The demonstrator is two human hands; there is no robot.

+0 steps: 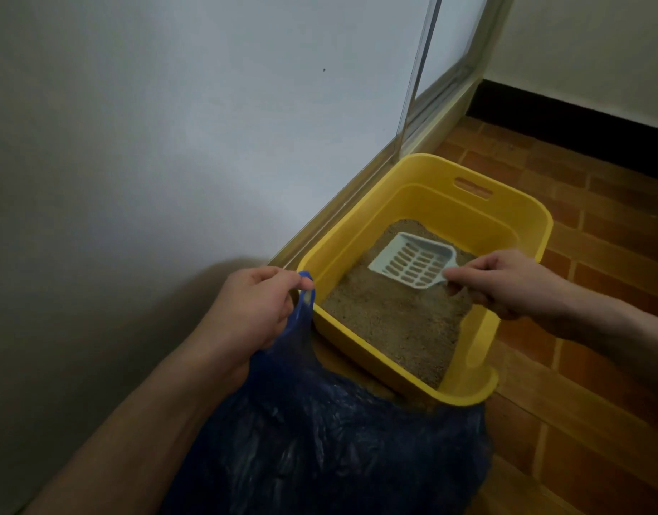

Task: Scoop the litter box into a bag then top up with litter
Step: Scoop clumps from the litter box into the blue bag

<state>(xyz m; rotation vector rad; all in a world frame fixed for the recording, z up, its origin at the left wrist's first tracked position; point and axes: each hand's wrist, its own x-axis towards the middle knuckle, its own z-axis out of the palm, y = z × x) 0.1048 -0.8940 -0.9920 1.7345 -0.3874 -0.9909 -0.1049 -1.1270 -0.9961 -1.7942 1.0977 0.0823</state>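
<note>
My right hand gripping the white scoop by its handle over the sand in the yellow litter box, my left hand pinching the blue bag handle just beside the box's near corner

The scene is dimly and softly lit. A broad shadow is cast on the wall at lower left. Straight edges are bowed by wide-angle distortion; fine detail is smeared.

Single head-worn view, angled steeply down.
It looks from close above and just behind the yellow litter box, facing the wall beyond it.
</note>
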